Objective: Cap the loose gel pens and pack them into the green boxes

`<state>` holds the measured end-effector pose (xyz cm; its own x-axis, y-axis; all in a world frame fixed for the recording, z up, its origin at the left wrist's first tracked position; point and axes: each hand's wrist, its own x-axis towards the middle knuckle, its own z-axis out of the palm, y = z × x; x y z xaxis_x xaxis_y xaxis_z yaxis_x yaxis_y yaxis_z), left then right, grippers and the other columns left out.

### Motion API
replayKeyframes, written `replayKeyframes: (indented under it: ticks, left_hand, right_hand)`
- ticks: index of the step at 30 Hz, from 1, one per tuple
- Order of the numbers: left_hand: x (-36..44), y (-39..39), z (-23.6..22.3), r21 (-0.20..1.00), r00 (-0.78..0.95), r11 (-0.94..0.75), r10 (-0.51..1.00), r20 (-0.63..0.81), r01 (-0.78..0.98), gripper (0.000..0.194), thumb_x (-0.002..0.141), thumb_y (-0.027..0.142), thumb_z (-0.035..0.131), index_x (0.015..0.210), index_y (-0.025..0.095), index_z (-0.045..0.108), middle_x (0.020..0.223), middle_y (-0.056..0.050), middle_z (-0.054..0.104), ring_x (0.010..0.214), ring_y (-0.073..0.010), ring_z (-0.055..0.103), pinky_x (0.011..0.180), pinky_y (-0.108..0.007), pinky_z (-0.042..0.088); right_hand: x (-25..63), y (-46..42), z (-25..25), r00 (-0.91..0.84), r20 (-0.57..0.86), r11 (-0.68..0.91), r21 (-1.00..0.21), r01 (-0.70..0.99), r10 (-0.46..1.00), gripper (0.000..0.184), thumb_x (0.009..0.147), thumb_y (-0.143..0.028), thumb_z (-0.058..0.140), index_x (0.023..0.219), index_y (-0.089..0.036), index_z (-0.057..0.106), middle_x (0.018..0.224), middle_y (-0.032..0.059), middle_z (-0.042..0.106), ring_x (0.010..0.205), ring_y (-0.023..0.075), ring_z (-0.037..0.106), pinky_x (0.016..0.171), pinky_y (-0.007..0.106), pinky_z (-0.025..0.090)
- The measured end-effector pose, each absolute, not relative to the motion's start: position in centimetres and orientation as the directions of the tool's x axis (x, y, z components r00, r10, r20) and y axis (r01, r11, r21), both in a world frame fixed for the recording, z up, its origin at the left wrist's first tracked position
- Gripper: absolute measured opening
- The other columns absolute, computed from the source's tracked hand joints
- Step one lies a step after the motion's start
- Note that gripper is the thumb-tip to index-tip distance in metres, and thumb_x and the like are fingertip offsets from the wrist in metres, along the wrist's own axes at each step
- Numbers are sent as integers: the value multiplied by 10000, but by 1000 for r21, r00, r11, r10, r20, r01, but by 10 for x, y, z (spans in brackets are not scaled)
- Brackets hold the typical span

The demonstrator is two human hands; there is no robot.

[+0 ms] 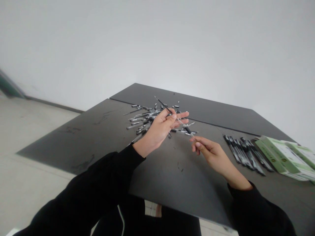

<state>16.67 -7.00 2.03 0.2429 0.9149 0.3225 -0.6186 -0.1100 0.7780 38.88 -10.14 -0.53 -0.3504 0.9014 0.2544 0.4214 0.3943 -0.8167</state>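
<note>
My left hand pinches a thin dark pen refill between thumb and index finger, its other fingers stretched out to the right. The refill slants from upper left down through the fingers. In my right hand is a clear pen barrel with a black grip, held by its lower end and tilted up toward the left hand. Whether the refill's lower end is inside the barrel I cannot tell. Behind and under the left hand lies a loose pile of pen parts, clear barrels and black pieces.
On the right several assembled-looking black and clear pens lie side by side, next to green and white boxes. Small dark bits lie on the dark table in front of me. A pale wall stands behind the table.
</note>
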Motion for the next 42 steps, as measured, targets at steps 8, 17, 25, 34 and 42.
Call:
replayKeyframes:
  ticks: [8,17,25,34,42]
  left_hand:
    - [166,-71,20,784,244,-150,900,360,-603,160,971,279,619,920,204,487,1136,-72,774,912,-186,762,904,-355,520]
    - [167,-71,20,812,242,-138,914,324,-567,138,995,262,573,919,208,471,1147,-74,768,907,-187,759,948,-383,501]
    - [169,-72,17,815,231,-129,923,307,-565,166,987,264,599,907,206,465,1126,-83,771,903,-195,765,945,-389,513]
    - [171,-72,12,871,251,-250,891,378,-423,124,988,250,585,922,196,495,1122,-113,780,902,-175,750,872,-333,531]
    - [173,-68,-2,939,388,-184,874,292,-290,315,967,387,622,1192,173,674,1187,-140,746,961,-207,736,821,-314,535]
  right_hand:
    - [390,-102,-6,-351,258,399,-812,426,900,354,971,-491,544,1040,-174,687,714,35,647,605,155,568,612,291,482]
    - [391,-101,-6,-348,255,395,-814,427,902,325,969,-466,544,1030,-177,680,713,30,643,608,153,565,612,289,479]
    - [392,-101,-8,-350,256,402,-795,455,901,323,977,-460,533,1033,-178,680,712,30,643,606,156,575,606,288,474]
    - [388,-102,-8,-361,216,370,-818,441,907,346,978,-489,537,1041,-176,669,702,18,634,606,151,563,606,288,463]
    - [369,-102,-13,-411,180,263,-952,155,894,403,956,-578,584,1092,-199,592,708,2,676,616,147,591,635,294,485]
